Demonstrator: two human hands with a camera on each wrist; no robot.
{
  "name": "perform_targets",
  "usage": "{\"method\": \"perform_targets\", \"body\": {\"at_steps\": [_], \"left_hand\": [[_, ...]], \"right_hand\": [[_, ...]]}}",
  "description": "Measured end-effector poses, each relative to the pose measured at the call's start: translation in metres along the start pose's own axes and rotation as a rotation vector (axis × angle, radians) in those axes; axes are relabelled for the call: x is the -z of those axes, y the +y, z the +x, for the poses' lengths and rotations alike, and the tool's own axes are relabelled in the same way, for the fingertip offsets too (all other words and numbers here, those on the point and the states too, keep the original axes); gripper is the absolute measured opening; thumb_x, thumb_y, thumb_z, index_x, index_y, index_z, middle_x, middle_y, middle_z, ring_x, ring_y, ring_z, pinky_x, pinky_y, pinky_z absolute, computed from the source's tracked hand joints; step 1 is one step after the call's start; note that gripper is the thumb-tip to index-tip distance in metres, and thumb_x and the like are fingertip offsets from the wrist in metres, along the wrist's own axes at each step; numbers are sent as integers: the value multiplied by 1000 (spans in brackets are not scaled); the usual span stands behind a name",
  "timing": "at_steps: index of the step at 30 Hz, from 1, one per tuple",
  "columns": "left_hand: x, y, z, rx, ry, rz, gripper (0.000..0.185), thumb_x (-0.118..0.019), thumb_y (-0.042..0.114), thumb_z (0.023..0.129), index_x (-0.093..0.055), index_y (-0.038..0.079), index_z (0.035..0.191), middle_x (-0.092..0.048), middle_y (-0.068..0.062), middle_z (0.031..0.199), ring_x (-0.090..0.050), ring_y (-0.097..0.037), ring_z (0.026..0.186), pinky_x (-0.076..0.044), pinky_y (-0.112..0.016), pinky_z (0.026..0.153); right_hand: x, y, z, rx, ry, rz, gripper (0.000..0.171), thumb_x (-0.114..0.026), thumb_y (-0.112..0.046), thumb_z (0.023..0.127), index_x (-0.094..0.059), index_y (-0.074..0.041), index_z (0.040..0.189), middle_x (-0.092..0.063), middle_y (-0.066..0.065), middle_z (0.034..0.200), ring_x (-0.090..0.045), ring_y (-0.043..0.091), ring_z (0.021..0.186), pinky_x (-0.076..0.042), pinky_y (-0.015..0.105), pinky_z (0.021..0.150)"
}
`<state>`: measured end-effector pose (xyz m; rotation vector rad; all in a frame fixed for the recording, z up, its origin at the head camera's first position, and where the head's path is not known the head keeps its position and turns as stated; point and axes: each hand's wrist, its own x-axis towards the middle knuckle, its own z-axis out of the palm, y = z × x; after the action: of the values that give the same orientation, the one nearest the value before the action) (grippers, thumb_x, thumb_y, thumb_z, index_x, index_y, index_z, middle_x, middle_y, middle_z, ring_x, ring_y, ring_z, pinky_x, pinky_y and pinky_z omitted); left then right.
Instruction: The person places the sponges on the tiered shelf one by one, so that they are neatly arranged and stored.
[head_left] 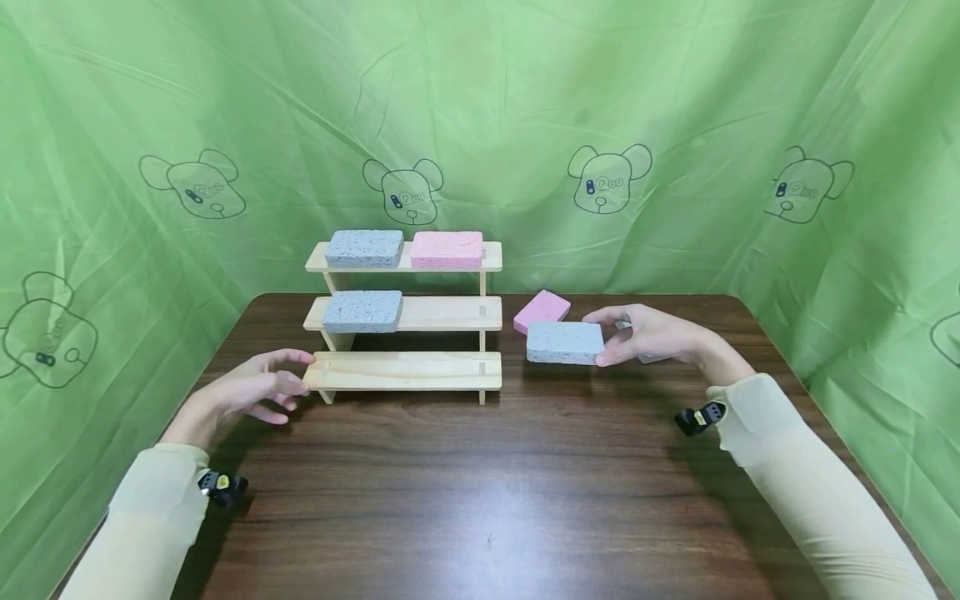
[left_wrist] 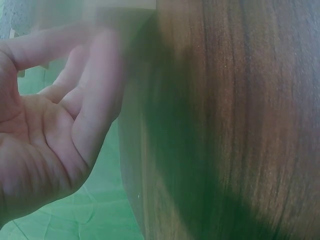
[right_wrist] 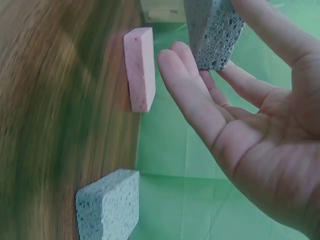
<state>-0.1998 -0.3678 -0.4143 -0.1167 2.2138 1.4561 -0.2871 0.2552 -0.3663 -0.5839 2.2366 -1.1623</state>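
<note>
Here, a porous blue-grey sponge block (head_left: pixel 565 342), rectangular, pinched at its end by right hand (head_left: pixel 651 335), lifted above dark wood-grain worktop (head_left: pixel 480 483). Just behind, a pink sponge (head_left: pixel 542 310). Left hand (head_left: pixel 251 393) relaxed, fingers spread, touching stepped pale-wood rack (head_left: pixel 408 371).

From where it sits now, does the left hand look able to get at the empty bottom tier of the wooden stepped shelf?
Probably yes: the left hand already lies by the left end of the bottom tier, with nothing between them.

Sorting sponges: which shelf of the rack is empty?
The bottom shelf: bare wood. Upper shelves hold sponges.
</note>
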Motion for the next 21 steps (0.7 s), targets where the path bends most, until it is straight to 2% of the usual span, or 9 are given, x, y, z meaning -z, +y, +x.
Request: {"method": "perform_targets", "body": {"at_steps": [8, 13, 17, 21], "left_hand": [[6, -2, 1, -27, -42, 32, 67, -69, 13, 95, -32, 11, 151, -62, -19, 106, -62, -24, 83, -61, -49, 71], [7, 0, 0, -50, -75, 46, 66, -68, 16, 97, -30, 6, 151, -65, -21, 112, -62, -26, 86, -61, -48, 73], [8, 0, -2, -53, -80, 49, 66, -68, 16, 98, -31, 6, 151, -64, -22, 113, -63, -26, 87, -61, -48, 74], [6, 0, -1, -56, -72, 45, 67, -69, 19, 98, -31, 6, 151, -64, -22, 114, -63, -25, 85, -61, -48, 73]], "right_hand": [[-5, -12, 5, 37, -17, 33, 74, -87, -17, 82, -50, -11, 146, -69, 14, 122, -68, 30, 107, -54, 34, 88], [-9, -24, 7, 51, 2, 9, 80, -88, -23, 82, -48, -15, 150, -63, 11, 130, -67, 27, 110, -53, 34, 92], [-13, -34, 12, 71, 23, -13, 85, -90, -27, 79, -46, -18, 152, -59, 9, 135, -66, 25, 111, -52, 34, 94], [-17, -43, 17, 107, 17, 28, 83, -90, -24, 80, -48, -19, 151, -60, 8, 136, -67, 26, 110, -52, 36, 96]]}}
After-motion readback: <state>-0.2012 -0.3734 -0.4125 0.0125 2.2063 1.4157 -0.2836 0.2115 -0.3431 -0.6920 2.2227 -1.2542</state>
